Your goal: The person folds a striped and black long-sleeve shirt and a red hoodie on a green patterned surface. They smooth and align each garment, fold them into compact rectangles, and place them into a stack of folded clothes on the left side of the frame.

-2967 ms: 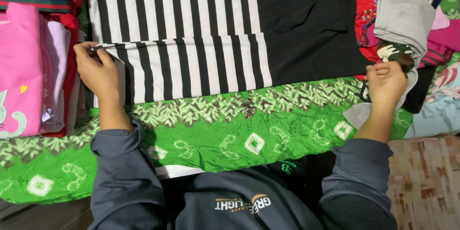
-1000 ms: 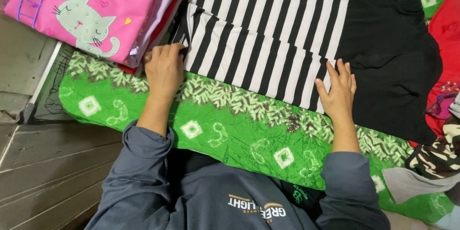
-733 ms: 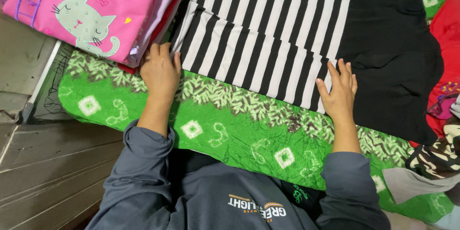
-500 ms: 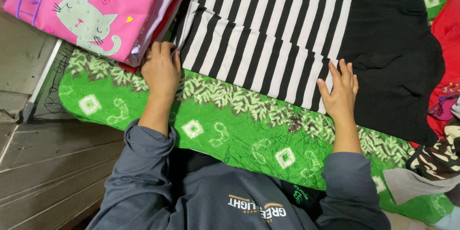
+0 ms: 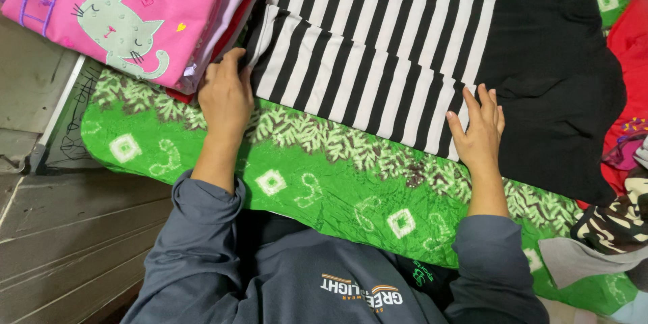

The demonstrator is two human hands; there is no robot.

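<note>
I see my left hand lying on the near left corner of the striped garment. Its fingers are curled round that corner edge, but I cannot tell if they pinch the cloth or just press it. My right hand lies flat and spread out on the near edge of the same garment, where the stripes meet the black part. It grips nothing.

The striped garment is black and white. It lies folded on the green patterned cloth, reaching from the left side to the far edge. The green cloth has white squares and leaf shapes, and it covers what the things lie on.

Just beside my left hand, at the far left corner, sits a pile of folded clothes. On top is a pink shirt with a cat picture. A red cloth lies at the right edge.
</note>
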